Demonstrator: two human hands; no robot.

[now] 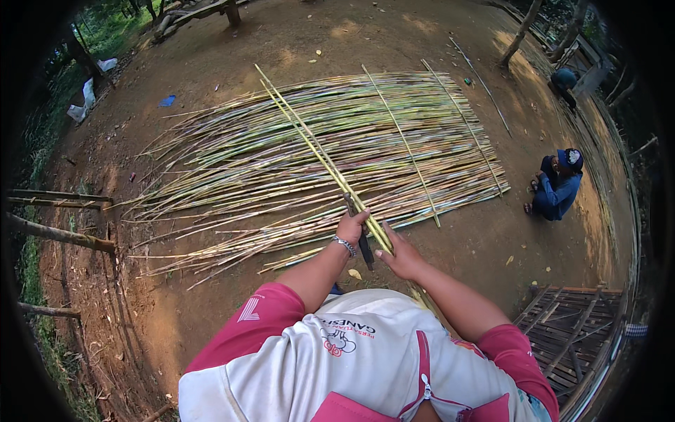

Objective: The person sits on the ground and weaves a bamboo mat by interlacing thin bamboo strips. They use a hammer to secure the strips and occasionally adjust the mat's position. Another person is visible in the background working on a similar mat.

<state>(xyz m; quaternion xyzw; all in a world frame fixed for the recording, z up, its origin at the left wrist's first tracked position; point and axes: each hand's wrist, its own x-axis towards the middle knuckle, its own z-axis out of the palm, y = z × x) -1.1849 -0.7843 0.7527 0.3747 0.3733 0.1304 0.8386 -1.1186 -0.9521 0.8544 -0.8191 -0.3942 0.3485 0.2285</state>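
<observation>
Long, thin yellow-green bamboo poles [320, 156] run from the far left back past my body on the right. My left hand [349, 228], with a bracelet at the wrist, is closed around a dark machete-like tool [365, 252] and against the poles. One end of the tool sticks out beyond the fist, and a flat dark part hangs on the near side. My right hand [399, 254] grips the same poles closer to my body, its thumb along them. Beneath them a wide layer of bamboo poles [295, 169] lies on the ground.
Two poles [402, 144] lie crosswise over the layer's right half. A person in blue [559, 186] squats to the right; another person [564, 81] bends farther back. A slatted bamboo rack [569, 330] stands at lower right. Wooden beams [60, 235] jut in from the left.
</observation>
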